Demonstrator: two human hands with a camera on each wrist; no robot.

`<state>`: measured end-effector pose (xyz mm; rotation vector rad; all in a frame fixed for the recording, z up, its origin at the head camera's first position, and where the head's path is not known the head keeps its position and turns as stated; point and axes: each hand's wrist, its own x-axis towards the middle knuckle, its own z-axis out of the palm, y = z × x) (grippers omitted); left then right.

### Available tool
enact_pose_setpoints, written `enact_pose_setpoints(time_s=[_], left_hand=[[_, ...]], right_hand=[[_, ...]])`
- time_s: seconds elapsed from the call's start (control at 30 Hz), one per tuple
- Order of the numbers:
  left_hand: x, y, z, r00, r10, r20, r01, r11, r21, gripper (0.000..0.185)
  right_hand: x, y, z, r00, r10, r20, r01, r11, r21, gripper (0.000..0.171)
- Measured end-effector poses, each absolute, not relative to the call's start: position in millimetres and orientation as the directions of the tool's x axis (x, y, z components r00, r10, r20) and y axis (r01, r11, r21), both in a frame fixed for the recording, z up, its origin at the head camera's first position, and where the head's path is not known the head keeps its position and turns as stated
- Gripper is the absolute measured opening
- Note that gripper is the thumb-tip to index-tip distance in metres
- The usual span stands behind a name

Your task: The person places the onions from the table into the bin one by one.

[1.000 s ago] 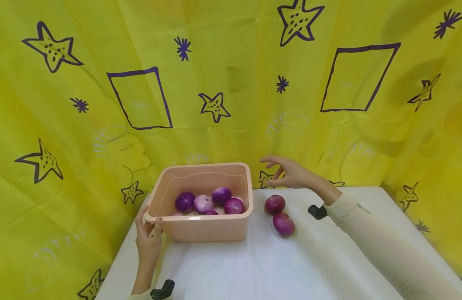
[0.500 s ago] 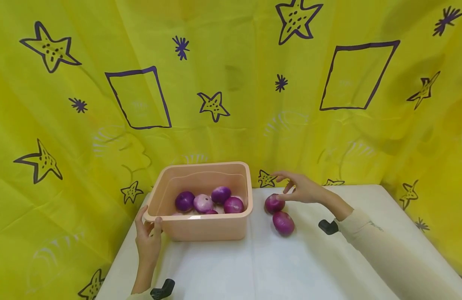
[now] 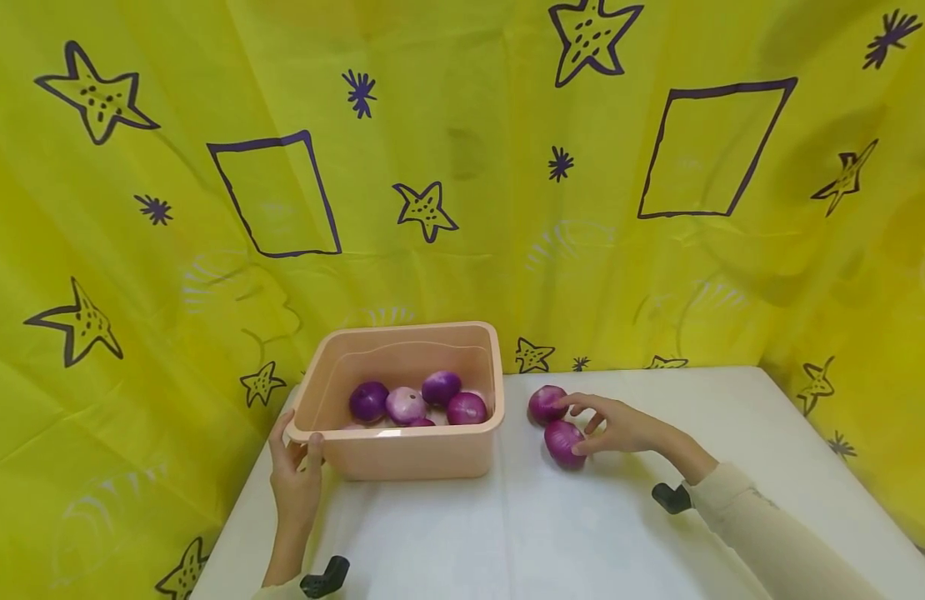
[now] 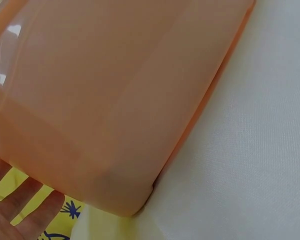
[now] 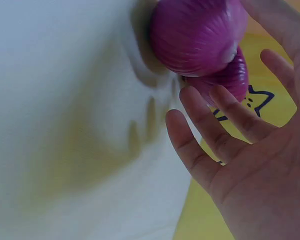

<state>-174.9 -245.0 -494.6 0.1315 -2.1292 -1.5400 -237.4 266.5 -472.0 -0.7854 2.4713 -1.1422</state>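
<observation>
A peach plastic tub (image 3: 402, 457) stands on the table with several purple-red onions in it, a pale one (image 3: 406, 406) among them. My left hand (image 3: 295, 483) holds the tub's front left corner, thumb at the front rim and fingers along the side. In the left wrist view, fingers (image 4: 42, 207) lie beside the tub wall (image 4: 105, 100). Right of the tub, two red onions sit together, a rear one (image 3: 545, 403) and a front one (image 3: 563, 443). My right hand (image 3: 623, 427) is spread over their right side, thumb at the front onion; the right wrist view shows its palm (image 5: 270, 185) and parted fingers.
The white table (image 3: 447, 542) reaches back to a yellow curtain (image 3: 477, 275) printed with stars and squares. Black wrist cameras sit at the left wrist (image 3: 325, 577) and right wrist (image 3: 671, 497).
My right hand has come down from above the table's back edge, moving forward and slightly right to the two loose onions. The left hand stays at the tub's corner.
</observation>
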Motion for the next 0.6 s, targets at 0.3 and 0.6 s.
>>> enact_pose_setpoints(time_s=[0.3, 0.6], left_hand=[[-174, -244, -493, -0.869, -0.363, 0.337, 0.209, 0.348, 0.914, 0.061], [-173, -243, -492, -0.86, -0.362, 0.36, 0.234, 0.348, 0.908, 0.059]], right_hand=[[-233, 263, -487, -0.778, -0.623, -0.075, -0.351, 0.531, -0.771, 0.071], [-234, 260, -489, -0.788, -0.609, -0.093, -0.325, 0.539, -0.777, 0.068]])
